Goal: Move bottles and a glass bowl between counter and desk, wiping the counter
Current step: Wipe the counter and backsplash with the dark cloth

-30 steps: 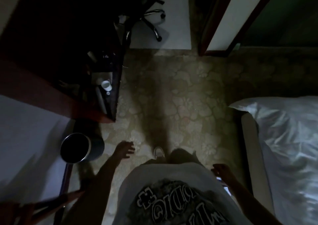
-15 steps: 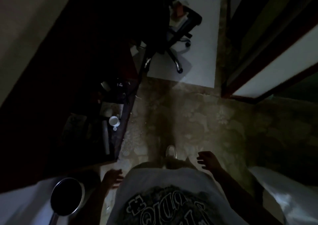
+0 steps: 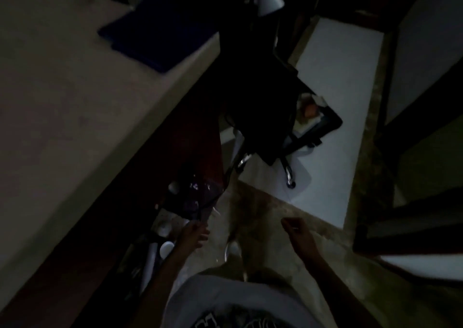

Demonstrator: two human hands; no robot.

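The room is very dark. My left hand (image 3: 195,232) reaches with fingers extended to the front edge of the dark counter (image 3: 140,230) and holds nothing. On the counter beside it lie a pale bottle (image 3: 151,256), a small white cup (image 3: 166,248) and a crinkled dark plastic bag (image 3: 200,195). No glass bowl can be made out. My right hand (image 3: 295,228) hangs over the patterned floor with fingers loosely curled and nothing visible in it.
An office chair (image 3: 270,117) stands ahead on a white floor mat (image 3: 338,117), with a white lamp shade (image 3: 270,0) above it. A pale wall (image 3: 70,107) fills the left. A dark door frame (image 3: 383,132) runs along the right.
I have walked forward along the counter. The metal bin and the bed have left the view. My left hand rose to the counter edge and my right hand swung forward.
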